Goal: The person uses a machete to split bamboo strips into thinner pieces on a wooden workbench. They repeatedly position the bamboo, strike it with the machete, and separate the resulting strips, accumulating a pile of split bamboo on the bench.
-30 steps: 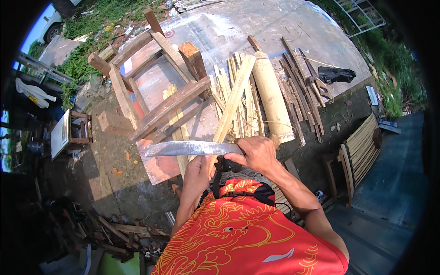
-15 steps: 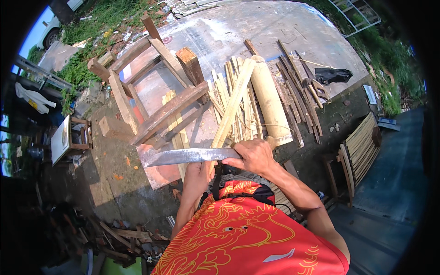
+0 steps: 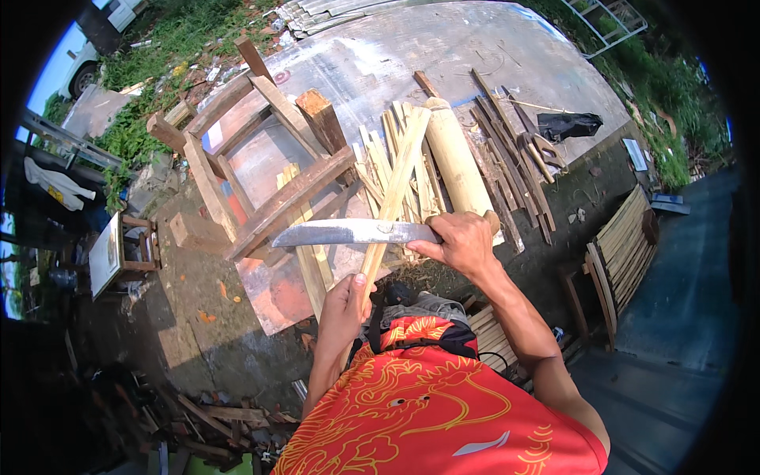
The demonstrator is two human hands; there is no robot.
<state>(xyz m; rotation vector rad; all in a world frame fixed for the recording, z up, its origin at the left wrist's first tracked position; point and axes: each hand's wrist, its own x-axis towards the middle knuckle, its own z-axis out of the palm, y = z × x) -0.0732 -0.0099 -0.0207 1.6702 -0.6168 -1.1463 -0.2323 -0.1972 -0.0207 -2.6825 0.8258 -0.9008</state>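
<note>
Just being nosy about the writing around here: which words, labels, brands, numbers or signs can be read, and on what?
None can be read.
Red shirt: yellow line drawings, no legible words.
Long knife: no legible lettering.
Pale cloth at left: yellow patch, too small and blurred to tell.

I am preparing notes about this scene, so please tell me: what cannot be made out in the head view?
All in the head view:
Handle of the long grey steel knife: inside the right hand.
Lower end of the pale yellow flat bamboo strip: behind the left hand and the red patterned shirt.
Rest of the grey corrugated sheets: cut off by the top edge.
</note>
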